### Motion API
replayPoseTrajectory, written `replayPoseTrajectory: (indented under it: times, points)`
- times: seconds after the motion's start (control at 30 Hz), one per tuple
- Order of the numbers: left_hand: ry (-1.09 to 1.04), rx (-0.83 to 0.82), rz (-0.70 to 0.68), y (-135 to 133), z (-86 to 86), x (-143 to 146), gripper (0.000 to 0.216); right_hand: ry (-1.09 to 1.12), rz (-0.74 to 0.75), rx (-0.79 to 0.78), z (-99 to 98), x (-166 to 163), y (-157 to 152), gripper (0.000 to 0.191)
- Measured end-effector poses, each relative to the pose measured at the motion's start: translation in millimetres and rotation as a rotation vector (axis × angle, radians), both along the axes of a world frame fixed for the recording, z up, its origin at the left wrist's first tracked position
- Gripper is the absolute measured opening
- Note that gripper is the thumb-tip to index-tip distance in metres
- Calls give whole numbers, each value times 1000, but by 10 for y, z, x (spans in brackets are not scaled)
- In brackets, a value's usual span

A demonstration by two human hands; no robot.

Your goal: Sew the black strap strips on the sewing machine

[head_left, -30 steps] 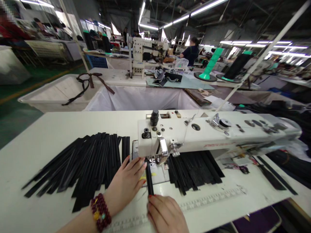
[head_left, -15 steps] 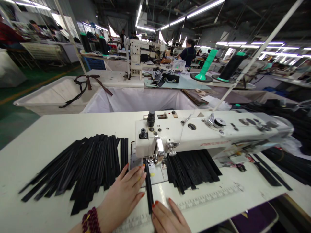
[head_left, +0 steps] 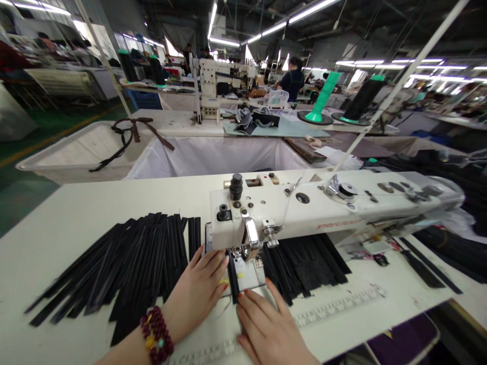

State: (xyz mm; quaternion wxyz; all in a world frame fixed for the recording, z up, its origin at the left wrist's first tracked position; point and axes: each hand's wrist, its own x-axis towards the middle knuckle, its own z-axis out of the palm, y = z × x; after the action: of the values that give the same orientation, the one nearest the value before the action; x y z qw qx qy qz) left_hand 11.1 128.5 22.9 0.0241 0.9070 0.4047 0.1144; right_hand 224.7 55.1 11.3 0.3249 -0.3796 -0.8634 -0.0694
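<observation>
A narrow black strip lies under the presser foot of a white sewing machine. My left hand, with a dark red bead bracelet at the wrist, lies flat beside the strip on its left, fingers stretched toward the needle. My right hand rests flat on the table with its fingers spread, fingertips at the strip's near end. A fan of several black strips lies left of the machine. Another pile of black strips lies under the machine arm on the right.
The white table carries a printed ruler along its front edge. Scissors and small tools lie at the right. Behind stand a white bin, another sewing machine, a green thread cone and a person.
The strip has fed further under the presser foot, so less of it shows. My right hand moved forward and up the table after it; my left hand stayed beside the needle.
</observation>
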Motion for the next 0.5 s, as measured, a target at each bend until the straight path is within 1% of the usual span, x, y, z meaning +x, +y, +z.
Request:
replayPoseTrajectory:
  times: [0.17, 0.4, 0.5]
  points:
    - [-2, -5, 0, 53, -48, -15, 30, -41, 10, -69, 59, -9, 148, 25]
    - [0, -38, -13, 92, 3, -12, 23, -127, 22, -134, 11, -19, 334, 25]
    - [11, -46, -27, 99, 5, -14, 23, -169, 29, -133, 18, -22, 430, 29]
